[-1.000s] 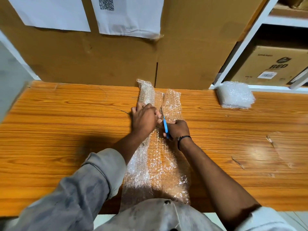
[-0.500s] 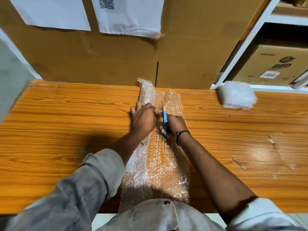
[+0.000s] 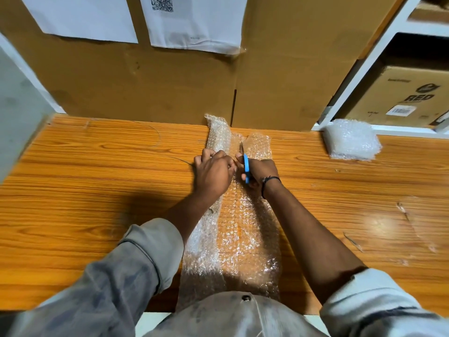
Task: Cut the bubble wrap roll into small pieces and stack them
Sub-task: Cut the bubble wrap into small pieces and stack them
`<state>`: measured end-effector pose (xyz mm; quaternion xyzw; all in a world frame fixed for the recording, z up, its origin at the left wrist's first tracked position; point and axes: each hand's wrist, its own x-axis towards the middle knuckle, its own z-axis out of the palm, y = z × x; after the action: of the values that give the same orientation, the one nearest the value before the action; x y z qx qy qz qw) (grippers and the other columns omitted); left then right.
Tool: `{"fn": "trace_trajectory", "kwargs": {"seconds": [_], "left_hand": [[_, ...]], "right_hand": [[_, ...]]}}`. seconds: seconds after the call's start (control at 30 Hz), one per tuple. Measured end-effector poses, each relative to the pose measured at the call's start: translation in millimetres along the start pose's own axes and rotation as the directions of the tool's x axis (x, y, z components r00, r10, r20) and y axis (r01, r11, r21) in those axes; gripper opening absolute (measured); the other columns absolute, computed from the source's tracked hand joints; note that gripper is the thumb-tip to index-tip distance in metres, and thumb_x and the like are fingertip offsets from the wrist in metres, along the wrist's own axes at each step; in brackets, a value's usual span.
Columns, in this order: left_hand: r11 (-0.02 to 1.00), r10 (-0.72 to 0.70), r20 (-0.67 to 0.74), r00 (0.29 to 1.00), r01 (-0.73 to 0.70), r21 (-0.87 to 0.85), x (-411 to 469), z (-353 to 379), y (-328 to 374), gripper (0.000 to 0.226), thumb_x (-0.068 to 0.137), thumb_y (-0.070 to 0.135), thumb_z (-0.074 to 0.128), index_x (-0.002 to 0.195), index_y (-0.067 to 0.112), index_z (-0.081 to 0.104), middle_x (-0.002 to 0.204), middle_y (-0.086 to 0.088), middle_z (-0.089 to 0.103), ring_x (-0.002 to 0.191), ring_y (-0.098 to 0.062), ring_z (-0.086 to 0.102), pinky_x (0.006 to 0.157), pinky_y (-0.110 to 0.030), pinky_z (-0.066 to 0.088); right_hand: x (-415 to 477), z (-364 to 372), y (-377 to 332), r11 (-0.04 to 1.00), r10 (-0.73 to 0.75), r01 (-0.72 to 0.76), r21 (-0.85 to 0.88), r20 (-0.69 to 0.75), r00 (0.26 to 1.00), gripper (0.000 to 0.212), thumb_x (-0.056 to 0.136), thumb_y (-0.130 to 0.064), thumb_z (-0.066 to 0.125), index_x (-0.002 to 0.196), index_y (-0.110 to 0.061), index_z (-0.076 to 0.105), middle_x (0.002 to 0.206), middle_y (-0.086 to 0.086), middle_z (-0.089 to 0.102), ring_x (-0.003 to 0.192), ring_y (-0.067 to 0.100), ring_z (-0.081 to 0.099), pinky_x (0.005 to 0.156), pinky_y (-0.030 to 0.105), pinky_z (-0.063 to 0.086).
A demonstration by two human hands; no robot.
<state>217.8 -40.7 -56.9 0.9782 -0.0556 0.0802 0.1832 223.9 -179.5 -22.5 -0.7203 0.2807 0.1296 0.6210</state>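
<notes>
- Bubble wrap [image 3: 243,239]: one long strip, flat on the wooden counter [image 3: 97,190], running from the near edge to the cardboard boxes [image 3: 145,81] at the back; left edge rolled over.
- Left hand [image 3: 213,171]: fingers curled, gripping the wrap's rolled left edge.
- Right hand [image 3: 261,173]: fingers curled round the blue-handled scissors [image 3: 246,164], blades pointing away over the wrap.
- Stack of cut pieces [image 3: 351,139]: far right of the counter, well apart from the hands.

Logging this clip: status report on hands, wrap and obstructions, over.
Left hand grips bubble wrap beside the cut line. Right hand holds blue scissors, blades pointing away along the sheet. Cut pieces stacked far right. Nothing blocking the blades.
</notes>
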Motion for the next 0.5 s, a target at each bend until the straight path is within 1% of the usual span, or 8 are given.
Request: {"fn": "trace_trajectory", "kwargs": {"seconds": [0.1, 0.2, 0.27, 0.4, 0.5], "left_hand": [[1.0, 0.009, 0.002, 1.0, -0.009, 0.011, 0, 1, -1, 0.018, 0.099, 0.041, 0.06, 0.105, 0.029, 0.072, 0.122, 0.01, 0.065, 0.118, -0.021, 0.041, 0.09, -0.042, 0.029], [1.0, -0.001, 0.011, 1.0, 0.001, -0.005, 1, 2, -3, 0.016, 0.097, 0.044, 0.063, 0.103, 0.032, 0.071, 0.122, 0.012, 0.065, 0.118, -0.02, 0.04, 0.09, -0.041, 0.028], [1.0, -0.001, 0.014, 1.0, 0.001, -0.002, 1, 3, -4, 0.016, 0.096, 0.044, 0.063, 0.102, 0.032, 0.071, 0.122, 0.012, 0.065, 0.118, -0.019, 0.039, 0.09, -0.041, 0.028], [1.0, 0.01, 0.021, 1.0, -0.01, 0.007, 0, 2, -2, 0.013, 0.095, 0.04, 0.065, 0.103, 0.032, 0.072, 0.124, 0.012, 0.065, 0.12, -0.02, 0.04, 0.093, -0.042, 0.029], [1.0, 0.018, 0.017, 1.0, -0.018, 0.012, -1, 1, -2, 0.009, 0.095, 0.039, 0.065, 0.099, 0.034, 0.071, 0.123, 0.013, 0.065, 0.121, -0.02, 0.04, 0.092, -0.042, 0.028]], "right_hand": [[1, 3, 0, 1.0, -0.007, 0.007, 0.014, 0.025, 1.0, 0.031, 0.083, -0.037, 0.079, 0.071, -0.009, 0.071, 0.062, 0.014, 0.066, 0.041, 0.02, 0.054, 0.04, 0.02, 0.035], [8, 7, -7, 0.999, -0.006, 0.005, 0.044, 0.02, 1.0, 0.035, 0.077, -0.04, 0.084, 0.075, -0.008, 0.069, 0.062, 0.013, 0.065, 0.05, 0.024, 0.058, 0.045, 0.022, 0.038], [13, 9, -15, 0.998, -0.001, 0.001, 0.061, 0.003, 1.0, 0.036, 0.074, -0.039, 0.086, 0.075, -0.009, 0.067, 0.059, 0.01, 0.063, 0.051, 0.024, 0.059, 0.048, 0.024, 0.041], [28, 11, -28, 0.999, 0.005, -0.003, 0.042, -0.031, 1.0, 0.035, 0.073, -0.034, 0.09, 0.073, -0.009, 0.065, 0.057, 0.007, 0.062, 0.041, 0.019, 0.057, 0.045, 0.022, 0.044], [38, 9, -34, 0.999, 0.008, -0.006, 0.033, -0.04, 0.999, 0.035, 0.072, -0.028, 0.094, 0.071, -0.009, 0.064, 0.059, 0.006, 0.063, 0.043, 0.017, 0.058, 0.052, 0.027, 0.049]]}}
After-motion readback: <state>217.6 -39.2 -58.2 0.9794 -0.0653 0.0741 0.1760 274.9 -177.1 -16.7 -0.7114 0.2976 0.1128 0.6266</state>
